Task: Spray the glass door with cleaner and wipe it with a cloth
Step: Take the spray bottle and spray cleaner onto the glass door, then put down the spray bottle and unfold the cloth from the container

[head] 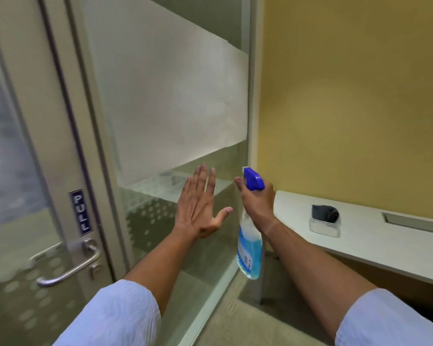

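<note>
My right hand [256,203] is closed around the neck of the spray bottle [250,245] at centre frame, nozzle pointing at the glass panel [170,96]. My left hand [198,208] is empty, fingers spread flat before the glass. I should spray evenly from the top down. The cloth [325,213], I think, waits in the container [324,227] at right.

Clear spray bottle [250,248] of blue cleaner, blue trigger head, upright, beside part-frosted glass panel [170,101]

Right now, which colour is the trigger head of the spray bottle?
Blue, on the spray bottle held in the right hand; the head view shows it.
</note>
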Demonstrator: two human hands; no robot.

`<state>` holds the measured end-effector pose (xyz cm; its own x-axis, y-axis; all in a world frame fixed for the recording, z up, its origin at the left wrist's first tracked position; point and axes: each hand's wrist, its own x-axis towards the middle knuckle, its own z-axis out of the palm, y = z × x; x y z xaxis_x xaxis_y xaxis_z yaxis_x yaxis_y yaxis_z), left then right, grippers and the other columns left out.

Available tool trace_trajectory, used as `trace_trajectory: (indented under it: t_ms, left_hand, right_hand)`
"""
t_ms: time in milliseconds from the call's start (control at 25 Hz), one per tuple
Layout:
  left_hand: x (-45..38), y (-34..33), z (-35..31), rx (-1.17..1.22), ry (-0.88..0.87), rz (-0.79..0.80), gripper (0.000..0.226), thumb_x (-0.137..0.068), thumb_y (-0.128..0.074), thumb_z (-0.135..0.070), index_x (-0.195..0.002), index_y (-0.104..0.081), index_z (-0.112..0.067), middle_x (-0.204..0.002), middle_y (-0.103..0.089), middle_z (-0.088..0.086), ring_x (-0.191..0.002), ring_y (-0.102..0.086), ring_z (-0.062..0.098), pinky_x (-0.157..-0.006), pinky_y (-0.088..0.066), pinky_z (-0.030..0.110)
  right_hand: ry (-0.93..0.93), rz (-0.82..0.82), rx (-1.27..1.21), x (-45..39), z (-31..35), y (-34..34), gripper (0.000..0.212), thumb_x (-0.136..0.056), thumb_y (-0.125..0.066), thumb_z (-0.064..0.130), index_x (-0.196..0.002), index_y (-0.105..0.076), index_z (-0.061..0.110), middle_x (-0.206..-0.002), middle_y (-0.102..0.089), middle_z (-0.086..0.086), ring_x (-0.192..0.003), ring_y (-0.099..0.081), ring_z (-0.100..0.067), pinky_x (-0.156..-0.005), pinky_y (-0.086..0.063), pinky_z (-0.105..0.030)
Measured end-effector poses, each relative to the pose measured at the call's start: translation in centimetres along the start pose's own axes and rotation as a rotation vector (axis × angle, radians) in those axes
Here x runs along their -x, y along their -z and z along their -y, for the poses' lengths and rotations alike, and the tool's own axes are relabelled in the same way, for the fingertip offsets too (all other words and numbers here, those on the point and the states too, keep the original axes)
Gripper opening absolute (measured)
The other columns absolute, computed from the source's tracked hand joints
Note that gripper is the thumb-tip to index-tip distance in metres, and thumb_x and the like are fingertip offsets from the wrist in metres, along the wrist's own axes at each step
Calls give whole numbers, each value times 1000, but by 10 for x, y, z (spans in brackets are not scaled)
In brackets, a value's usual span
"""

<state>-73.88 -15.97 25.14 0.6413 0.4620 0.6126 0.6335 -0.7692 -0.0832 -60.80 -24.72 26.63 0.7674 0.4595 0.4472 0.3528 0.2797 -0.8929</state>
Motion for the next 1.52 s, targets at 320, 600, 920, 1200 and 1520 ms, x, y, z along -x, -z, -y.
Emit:
trace_trajectory:
  t_ms: [320,600,920,1200,1520]
  left_hand:
    - [-86,-124,-68,177,-212,72,104,-82,-13,-78,-150,26,-10,-157,31,16,-147,25,27,-122,8,43]
    - [-153,-202,-126,286,-392,140,104,-82,-16,-79,-152,22,-11,-159,28,14,-148,22,28,-123,4,46]
    - [-217,-284,-221,403,-495,162,102,-80,-12,-80,-151,24,-16,-158,30,11,-147,25,25,-122,9,42]
    - [-269,-356,-318,420,-458,246,100,-81,-12,-78,-151,25,-17,-158,30,10,-147,25,25,-123,4,44]
    - [-320,-428,-378,396,-455,301,100,-84,-20,-75,-153,18,-15,-161,25,10,-149,22,25,-123,6,42]
  right_hand:
    - [-49,-198,116,-69,-91,57,34,-83,-76,37,-72,-58,11,-58,-47,5,-53,-40,-6,-54,-40,-19]
    - [-99,-397,207,-121,-143,100,16,-85,-73,34,-87,-58,28,-74,-60,4,-66,-59,-15,-59,-49,-19]
    - [-109,-535,289,-195,-213,185,25,-88,-71,26,-107,-63,10,-79,-62,-3,-70,-60,-13,-52,-47,-9]
    - [-105,-553,338,-277,-278,282,13,-86,-72,32,-89,-61,27,-75,-61,-4,-65,-57,-14,-53,-47,-11]
    - [-124,-586,269,-355,-349,338,21,-75,-72,46,-88,-56,40,-81,-60,16,-72,-61,-13,-54,-48,-6]
